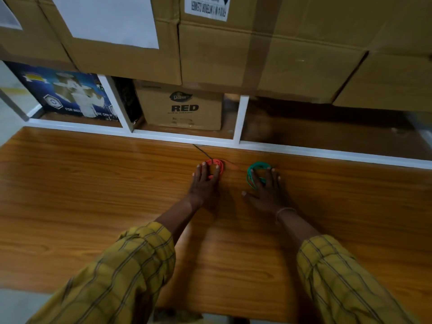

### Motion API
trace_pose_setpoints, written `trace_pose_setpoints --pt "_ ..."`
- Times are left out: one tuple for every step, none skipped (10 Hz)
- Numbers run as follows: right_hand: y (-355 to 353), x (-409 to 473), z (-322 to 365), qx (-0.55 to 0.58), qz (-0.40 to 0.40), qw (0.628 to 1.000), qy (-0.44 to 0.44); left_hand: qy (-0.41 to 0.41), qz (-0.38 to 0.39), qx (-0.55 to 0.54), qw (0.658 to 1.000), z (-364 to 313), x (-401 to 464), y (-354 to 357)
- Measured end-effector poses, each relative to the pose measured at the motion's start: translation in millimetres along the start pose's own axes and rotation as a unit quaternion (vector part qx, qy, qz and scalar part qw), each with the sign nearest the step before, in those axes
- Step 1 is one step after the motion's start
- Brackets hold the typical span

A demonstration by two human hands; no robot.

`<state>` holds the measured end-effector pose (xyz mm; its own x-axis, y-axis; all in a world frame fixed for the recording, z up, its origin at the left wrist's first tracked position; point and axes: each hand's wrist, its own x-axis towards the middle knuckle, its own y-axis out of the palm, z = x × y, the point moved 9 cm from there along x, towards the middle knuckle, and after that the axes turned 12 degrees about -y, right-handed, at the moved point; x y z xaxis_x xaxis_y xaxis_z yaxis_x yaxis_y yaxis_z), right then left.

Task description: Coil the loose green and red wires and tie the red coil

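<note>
A red wire coil [218,164] lies flat on the wooden table [93,195] near its far edge. My left hand [204,183] rests on it with straight fingers, covering its near half. A thin dark strand [202,151] runs from the red coil toward the white shelf edge. To the right, a green wire coil [253,170] lies flat on the table. My right hand [265,191] lies on it with spread straight fingers, hiding its right side.
A white shelf frame [240,120] borders the table's far edge. In its bays stand a blue printed box [67,92] and a brown "RED" carton [182,108]. Large cardboard boxes [233,43] sit stacked above.
</note>
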<state>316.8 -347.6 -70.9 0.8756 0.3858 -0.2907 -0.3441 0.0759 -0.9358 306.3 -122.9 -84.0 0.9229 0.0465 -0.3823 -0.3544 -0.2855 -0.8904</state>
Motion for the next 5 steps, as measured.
trace_pose_setpoints --pt "-7 5 -4 0.013 -0.003 1.000 -0.025 -0.021 0.007 0.007 1.000 -7 8 -4" --pt "-9 8 -8 0.014 0.003 0.999 -0.035 -0.042 0.011 -0.002 0.999 -9 8 -7" --pt "-19 4 -8 0.007 0.008 0.999 -0.039 -0.033 0.012 -0.015 0.999 -9 -3 -15" --pt "-46 -10 0 0.011 -0.010 0.998 -0.054 -0.022 -0.008 -0.012 1.000 -11 -25 -35" --pt "-76 -18 6 0.007 -0.046 0.996 -0.076 -0.023 -0.066 0.003 0.998 -4 -42 -56"
